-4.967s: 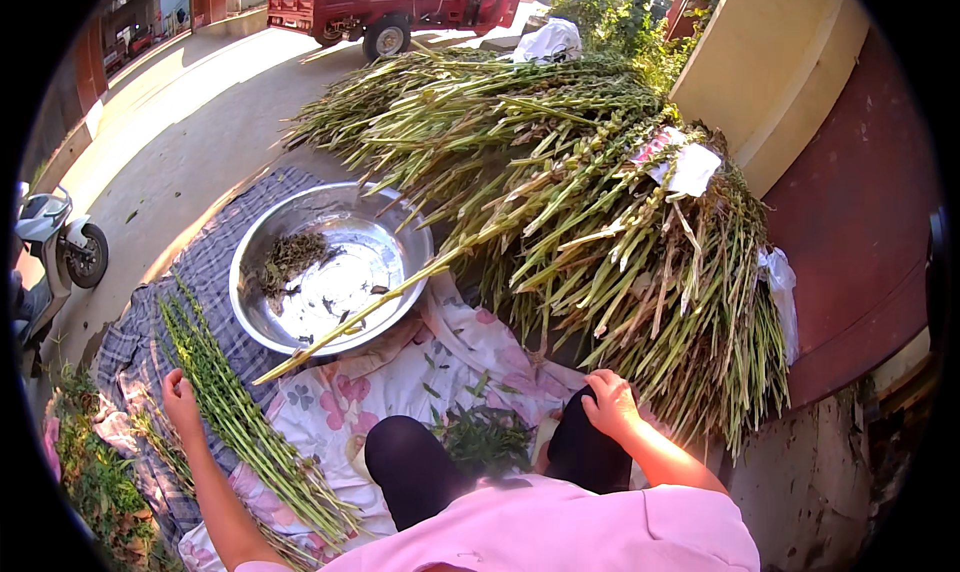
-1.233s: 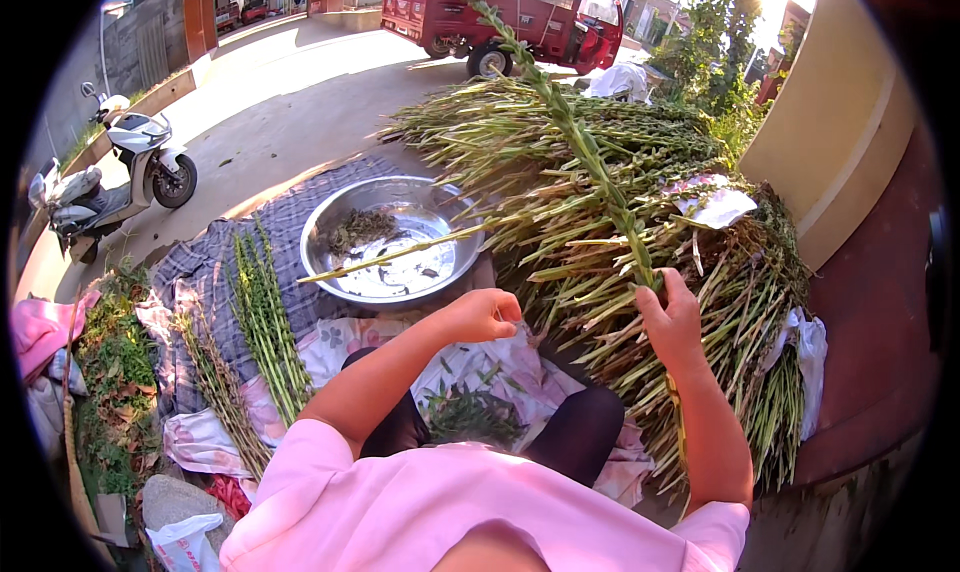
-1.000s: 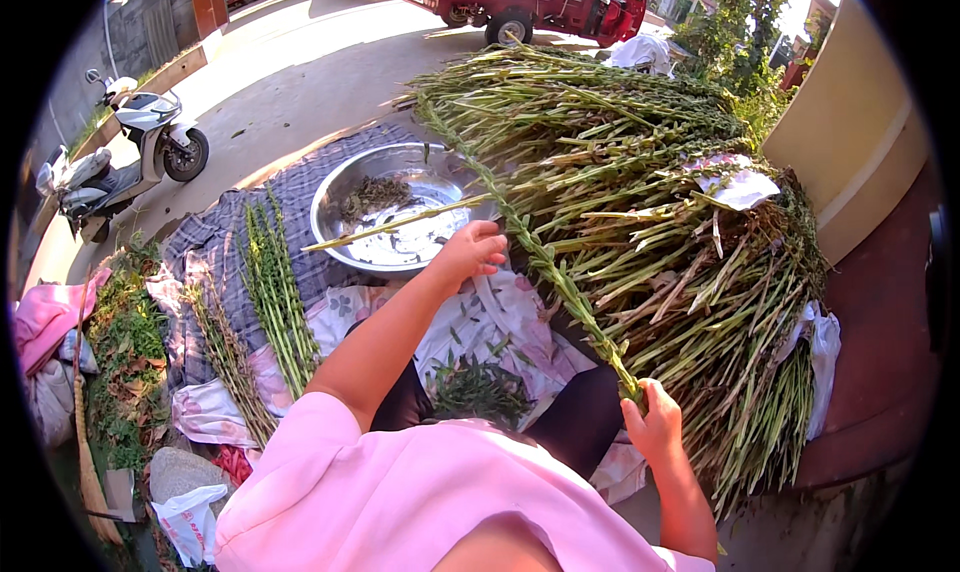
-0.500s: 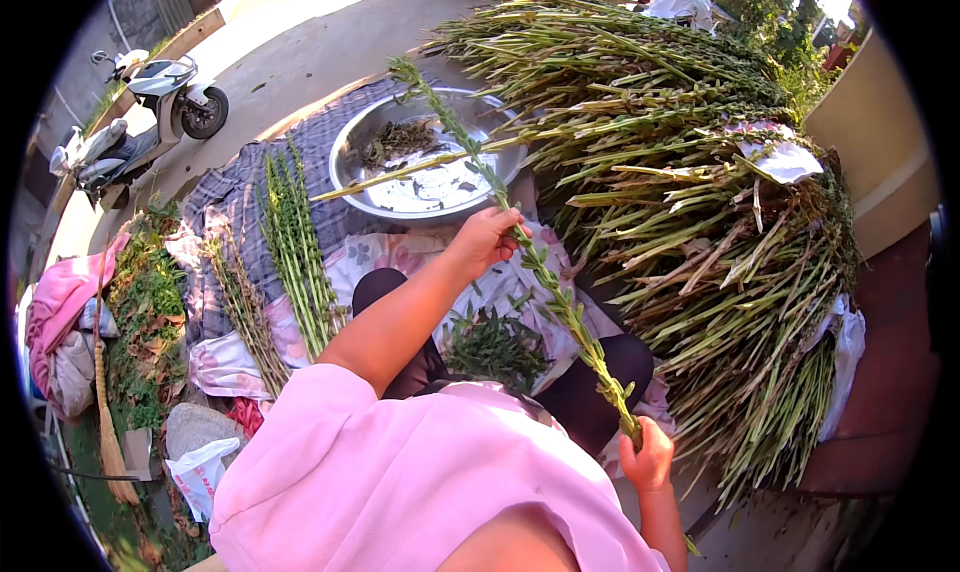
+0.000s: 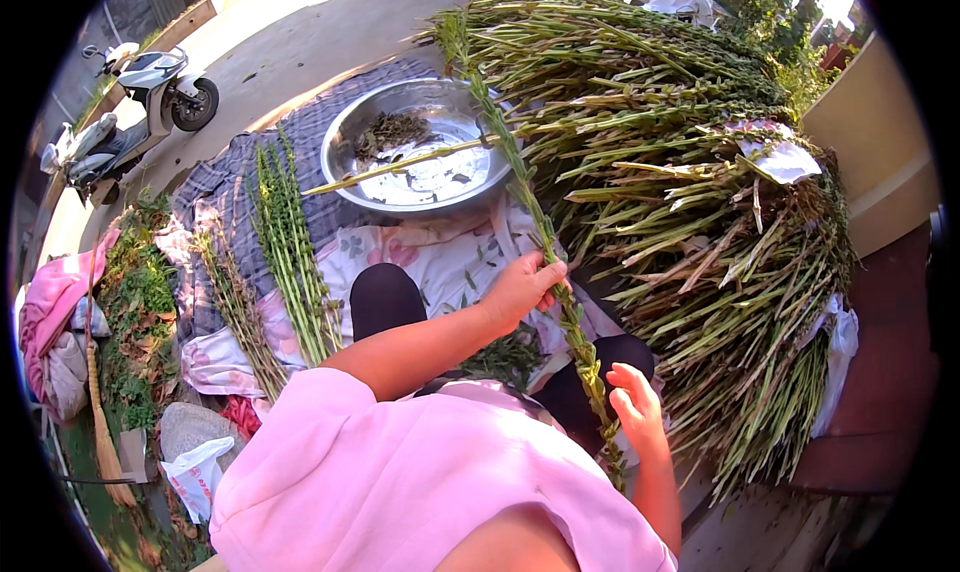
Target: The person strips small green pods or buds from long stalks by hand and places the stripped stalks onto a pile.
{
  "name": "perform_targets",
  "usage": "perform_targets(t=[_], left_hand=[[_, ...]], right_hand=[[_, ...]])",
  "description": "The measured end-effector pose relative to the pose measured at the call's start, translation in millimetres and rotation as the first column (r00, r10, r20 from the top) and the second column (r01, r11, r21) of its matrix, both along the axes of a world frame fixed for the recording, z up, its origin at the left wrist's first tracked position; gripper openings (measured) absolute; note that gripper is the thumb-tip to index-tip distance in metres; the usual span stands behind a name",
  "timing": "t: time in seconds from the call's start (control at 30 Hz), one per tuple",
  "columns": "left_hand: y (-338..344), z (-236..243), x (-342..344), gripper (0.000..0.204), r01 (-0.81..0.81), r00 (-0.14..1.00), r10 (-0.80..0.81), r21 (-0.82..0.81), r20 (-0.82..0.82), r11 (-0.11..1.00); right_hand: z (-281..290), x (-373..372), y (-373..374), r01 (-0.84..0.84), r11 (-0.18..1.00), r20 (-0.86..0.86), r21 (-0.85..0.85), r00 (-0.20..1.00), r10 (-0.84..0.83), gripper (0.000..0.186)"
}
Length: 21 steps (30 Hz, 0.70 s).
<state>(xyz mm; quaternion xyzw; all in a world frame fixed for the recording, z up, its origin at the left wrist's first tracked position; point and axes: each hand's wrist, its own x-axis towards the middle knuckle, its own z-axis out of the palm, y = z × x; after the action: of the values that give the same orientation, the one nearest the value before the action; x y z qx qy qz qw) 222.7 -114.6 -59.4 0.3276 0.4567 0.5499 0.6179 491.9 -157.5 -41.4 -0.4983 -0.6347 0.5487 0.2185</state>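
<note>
A long green leafy stalk (image 5: 528, 197) with seed pods runs diagonally from over the basin down past my right side. My left hand (image 5: 522, 290) is closed round its middle. Beside the stalk's lower part, my right hand (image 5: 636, 407) has its fingers apart and does not grip it. Loose green leaves (image 5: 505, 357) lie on the cloth between my legs, partly hidden by my left forearm. Ahead sits a wide metal basin (image 5: 460, 107) with dry brown leaf scraps (image 5: 392, 135) in it. A bare yellowish stalk (image 5: 400, 165) crosses above the basin.
A large heap of cut stalks (image 5: 690, 192) fills the right side. Two smaller bundles, one green (image 5: 285, 237) and one brownish (image 5: 240, 307), lie on the checked cloth (image 5: 225, 187) at left. Farther left are a broom (image 5: 100, 422), a white plastic bag (image 5: 195, 472) and a parked scooter (image 5: 150, 102).
My left hand has moved down and right along with the stalk, whose top has shifted right. My right hand has opened off the stalk's lower end and moved up slightly.
</note>
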Motion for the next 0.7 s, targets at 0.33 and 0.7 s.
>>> perform_targets(t=[0.33, 0.7], left_hand=[[-13.1, 16.2, -15.2, 0.023, 0.148, 0.965, -0.155, -0.046, -0.21, 0.988], [53.0, 53.9, -92.6, 0.023, -0.272, 0.54, 0.722, 0.722, -0.433, 0.637]], right_hand=[[-26.0, -46.8, 4.6, -0.021, 0.957, -0.241, -0.288, 0.969, -0.051, 0.031], [-37.0, -12.1, -29.5, 0.057, 0.991, -0.053, 0.124, 0.997, -0.051, 0.028]])
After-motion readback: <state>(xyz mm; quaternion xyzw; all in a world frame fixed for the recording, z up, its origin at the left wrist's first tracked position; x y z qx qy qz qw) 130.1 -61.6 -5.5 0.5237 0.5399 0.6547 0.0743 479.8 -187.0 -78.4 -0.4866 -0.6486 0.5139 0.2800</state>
